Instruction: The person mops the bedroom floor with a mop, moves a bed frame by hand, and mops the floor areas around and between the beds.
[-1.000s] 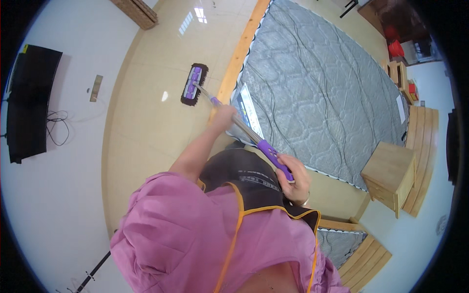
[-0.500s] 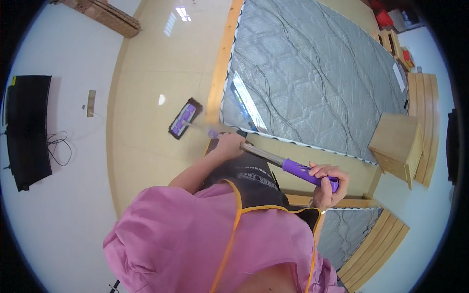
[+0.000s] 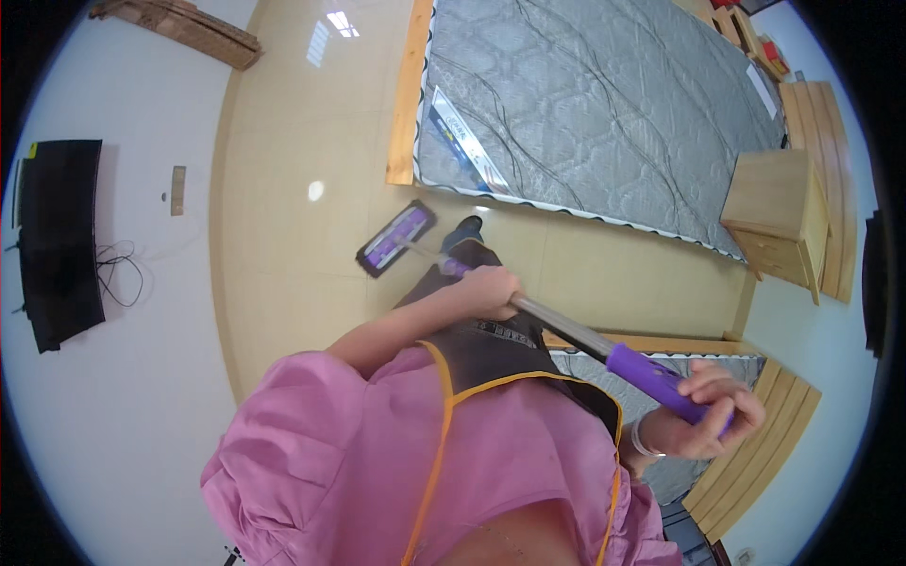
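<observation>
A flat mop (image 3: 564, 324) with a metal pole slants across in front of me. My left hand (image 3: 488, 291) is wrapped round the middle of its pole. At the upper end my right hand (image 3: 710, 413) grips the purple handle (image 3: 651, 377), with a white band at the wrist. The mop's purple and grey head (image 3: 396, 238), fringed with dark pile, lies on the pale tiled floor (image 3: 283, 264), left of my dark shoe (image 3: 469, 226).
A bed with a grey mattress (image 3: 585, 104) and wooden frame stands ahead right. Beside it is a wooden nightstand (image 3: 769, 217). A second bed's headboard (image 3: 755, 448) is near right. On the left wall hang a black television (image 3: 61, 245) and loose cables (image 3: 118, 274).
Both hands have moved right and nearer with the pole, the right hand most. The mop head has shifted rightward. The far bed now sits higher in view, and my shoe has come into sight.
</observation>
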Tool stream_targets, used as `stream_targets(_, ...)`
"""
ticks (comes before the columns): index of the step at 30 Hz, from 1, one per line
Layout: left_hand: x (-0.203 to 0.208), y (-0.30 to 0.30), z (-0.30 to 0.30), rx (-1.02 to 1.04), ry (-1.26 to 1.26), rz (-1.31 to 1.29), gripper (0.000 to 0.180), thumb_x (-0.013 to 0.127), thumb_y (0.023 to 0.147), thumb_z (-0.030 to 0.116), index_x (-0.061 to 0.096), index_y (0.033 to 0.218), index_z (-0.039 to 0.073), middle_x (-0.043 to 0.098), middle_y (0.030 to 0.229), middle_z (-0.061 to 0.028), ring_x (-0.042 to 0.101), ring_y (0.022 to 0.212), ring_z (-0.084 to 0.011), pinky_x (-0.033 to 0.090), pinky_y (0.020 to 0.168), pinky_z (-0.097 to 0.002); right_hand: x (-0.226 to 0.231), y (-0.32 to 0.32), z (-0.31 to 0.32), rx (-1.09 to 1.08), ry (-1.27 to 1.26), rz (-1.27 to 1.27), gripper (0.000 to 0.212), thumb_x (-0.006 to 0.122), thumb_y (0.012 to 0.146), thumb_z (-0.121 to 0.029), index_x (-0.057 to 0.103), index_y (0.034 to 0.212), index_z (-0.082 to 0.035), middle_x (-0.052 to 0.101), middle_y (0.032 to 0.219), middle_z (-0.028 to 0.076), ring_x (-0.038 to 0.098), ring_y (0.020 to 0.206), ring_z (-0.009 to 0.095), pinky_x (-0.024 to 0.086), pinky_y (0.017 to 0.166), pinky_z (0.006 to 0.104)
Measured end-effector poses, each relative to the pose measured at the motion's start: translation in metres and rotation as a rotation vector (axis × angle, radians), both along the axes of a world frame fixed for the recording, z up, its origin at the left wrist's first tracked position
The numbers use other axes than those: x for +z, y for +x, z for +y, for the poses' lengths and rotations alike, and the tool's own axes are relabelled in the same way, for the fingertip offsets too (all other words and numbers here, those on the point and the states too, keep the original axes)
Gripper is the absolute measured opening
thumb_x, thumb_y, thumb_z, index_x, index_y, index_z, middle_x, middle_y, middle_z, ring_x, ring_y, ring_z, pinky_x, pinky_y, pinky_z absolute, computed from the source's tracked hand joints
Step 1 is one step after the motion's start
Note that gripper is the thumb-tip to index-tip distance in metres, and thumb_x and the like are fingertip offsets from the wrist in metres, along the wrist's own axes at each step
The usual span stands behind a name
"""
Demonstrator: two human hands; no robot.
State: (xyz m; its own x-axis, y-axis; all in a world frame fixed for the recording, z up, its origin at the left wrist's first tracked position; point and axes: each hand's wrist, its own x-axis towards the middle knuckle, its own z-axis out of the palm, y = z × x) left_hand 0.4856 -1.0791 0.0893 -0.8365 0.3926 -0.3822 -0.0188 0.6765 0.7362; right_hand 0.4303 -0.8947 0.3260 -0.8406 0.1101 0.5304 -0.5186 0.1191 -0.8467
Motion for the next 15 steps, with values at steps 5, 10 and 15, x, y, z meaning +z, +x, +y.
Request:
stream_targets(5,0.04,-0.017,0.032,-0.016,-0.011,0.007,0.014,0.06,0.065,0.018,0.063,0.073,0.008,0.062,0.073,-0.0127,0.06,0.072,-0.0328,0.048,0.065,-0.0418,0.025,0.009,0.027,0.169,-0.109,0.331,0.012,0.04,0.076,-0.002,0.04,0.088,-0.003,0.038,0.054,0.004,0.041,0.04,0.013,0.043,0.046,0.0303)
stream_targets(10,0.017,-0.021,0.032,0.273,0.22,0.247,0.009,0.062,0.066,0.012,0.064,0.073,0.007,0.061,0.072,-0.0145,0.059,0.071,-0.0335,0.047,0.064,-0.0403,0.019,0.007,0.019,0.583,-0.062,0.446,0.012,0.048,0.074,0.0,0.042,0.082,-0.006,0.041,0.054,0.003,0.045,0.041,0.012,0.05,0.046,0.0303)
stream_targets(15,-0.017,-0.023,0.031,0.462,0.25,0.353,0.005,0.063,0.067,0.008,0.063,0.071,0.005,0.06,0.073,-0.0154,0.058,0.072,-0.034,0.046,0.064,-0.0397,0.007,-0.005,0.013,0.966,-0.055,0.25,0.009,0.053,0.068,0.005,0.047,0.07,-0.002,0.048,0.055,0.006,0.05,0.042,0.015,0.054,0.048,0.0353)
